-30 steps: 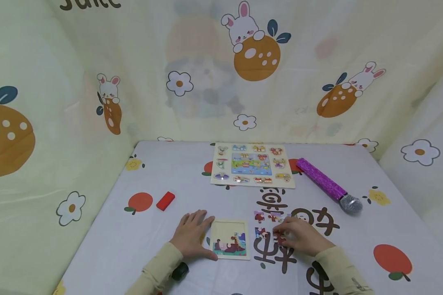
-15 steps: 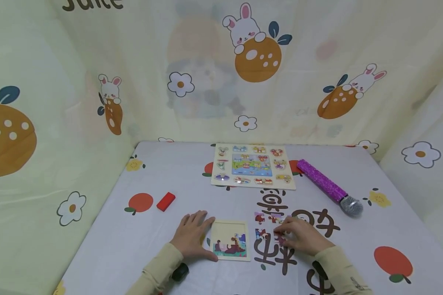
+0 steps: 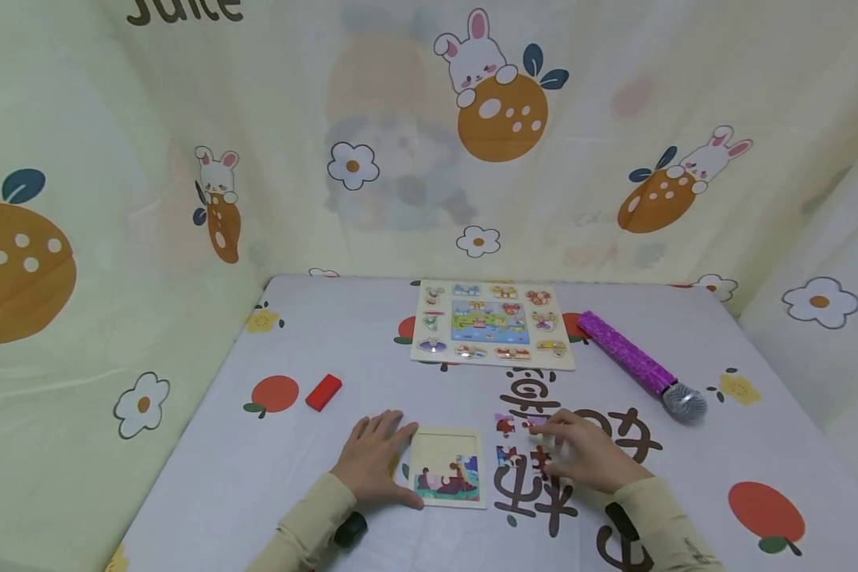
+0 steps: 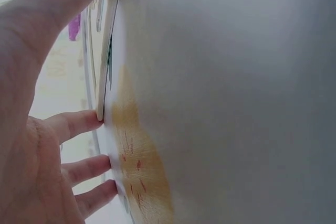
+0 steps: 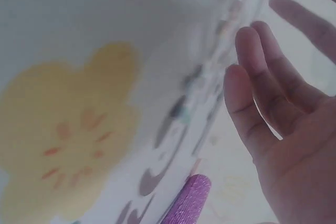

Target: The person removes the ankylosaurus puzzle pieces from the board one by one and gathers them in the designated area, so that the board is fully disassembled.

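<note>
A small square jigsaw tray (image 3: 446, 439) holds fitted dark-red, green and blue pieces along its lower part and right side; the upper left shows bare board. My left hand (image 3: 376, 461) rests at the tray's left edge, fingers spread. In the left wrist view, its index fingertip (image 4: 98, 116) touches the tray's corner. Several loose jigsaw pieces lie to the right of the tray, including a red-and-purple piece (image 3: 504, 425) and a dark-red piece (image 3: 540, 459). My right hand (image 3: 589, 454) hovers at these pieces, thumb and index finger apart. It partly covers another loose piece (image 3: 533, 424).
A larger picture puzzle board (image 3: 492, 324) lies at the back. To its right is a purple glittery microphone (image 3: 639, 365). A red block (image 3: 323, 392) lies at left, and a black object (image 3: 350, 528) sits beside my left wrist. Fruit-printed cloth covers the table.
My right hand's thumb and index finger have parted over the loose pieces, and the dark-red piece beneath them shows more fully. My left hand and the tray stay in place.
</note>
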`<act>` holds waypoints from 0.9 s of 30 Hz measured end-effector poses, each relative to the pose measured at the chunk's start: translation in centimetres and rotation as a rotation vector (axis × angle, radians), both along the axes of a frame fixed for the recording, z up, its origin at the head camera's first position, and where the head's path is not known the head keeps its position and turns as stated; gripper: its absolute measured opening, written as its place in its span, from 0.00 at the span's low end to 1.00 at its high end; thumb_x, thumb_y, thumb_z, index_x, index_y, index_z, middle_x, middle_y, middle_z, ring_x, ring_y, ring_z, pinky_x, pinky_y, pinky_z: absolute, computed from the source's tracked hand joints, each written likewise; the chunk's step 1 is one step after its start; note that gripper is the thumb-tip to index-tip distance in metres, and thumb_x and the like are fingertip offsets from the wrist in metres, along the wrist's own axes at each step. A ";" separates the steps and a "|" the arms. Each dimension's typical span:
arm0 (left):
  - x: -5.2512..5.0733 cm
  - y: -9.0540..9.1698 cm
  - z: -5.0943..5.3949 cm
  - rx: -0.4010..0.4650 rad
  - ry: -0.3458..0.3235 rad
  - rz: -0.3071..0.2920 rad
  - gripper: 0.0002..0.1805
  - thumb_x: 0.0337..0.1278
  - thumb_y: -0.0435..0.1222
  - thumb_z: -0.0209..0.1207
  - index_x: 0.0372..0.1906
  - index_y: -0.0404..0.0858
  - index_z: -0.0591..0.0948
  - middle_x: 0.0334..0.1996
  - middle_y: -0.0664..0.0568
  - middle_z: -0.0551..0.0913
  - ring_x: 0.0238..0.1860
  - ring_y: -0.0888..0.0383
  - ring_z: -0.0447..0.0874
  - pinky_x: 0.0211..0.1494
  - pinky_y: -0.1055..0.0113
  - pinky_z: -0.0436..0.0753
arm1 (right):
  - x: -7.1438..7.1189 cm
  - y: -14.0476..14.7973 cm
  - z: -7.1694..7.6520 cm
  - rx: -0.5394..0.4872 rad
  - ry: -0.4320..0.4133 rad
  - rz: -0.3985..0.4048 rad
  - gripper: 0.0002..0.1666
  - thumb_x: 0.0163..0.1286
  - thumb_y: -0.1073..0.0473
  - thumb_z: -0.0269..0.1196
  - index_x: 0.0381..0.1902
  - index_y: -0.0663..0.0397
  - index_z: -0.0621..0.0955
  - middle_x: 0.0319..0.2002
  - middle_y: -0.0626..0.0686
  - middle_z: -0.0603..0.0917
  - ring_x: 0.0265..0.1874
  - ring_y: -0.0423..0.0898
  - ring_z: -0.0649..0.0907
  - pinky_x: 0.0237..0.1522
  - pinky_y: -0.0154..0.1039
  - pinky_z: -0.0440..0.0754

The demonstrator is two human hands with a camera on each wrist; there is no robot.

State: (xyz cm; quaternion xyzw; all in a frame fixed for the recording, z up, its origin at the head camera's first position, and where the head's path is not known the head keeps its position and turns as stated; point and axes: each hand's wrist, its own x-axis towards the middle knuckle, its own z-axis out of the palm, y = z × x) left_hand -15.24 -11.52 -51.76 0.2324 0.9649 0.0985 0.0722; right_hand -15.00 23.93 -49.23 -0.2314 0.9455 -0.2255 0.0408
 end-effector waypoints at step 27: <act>-0.3 0.2 -0.2 -0.014 -0.022 0.019 0.62 0.19 0.77 0.63 0.70 0.51 0.66 0.70 0.48 0.61 0.70 0.45 0.58 0.71 0.40 0.57 | 0.9 -10.7 -0.3 0.070 0.071 0.131 0.20 0.54 0.58 0.73 0.46 0.50 0.85 0.34 0.43 0.73 0.32 0.39 0.70 0.36 0.37 0.73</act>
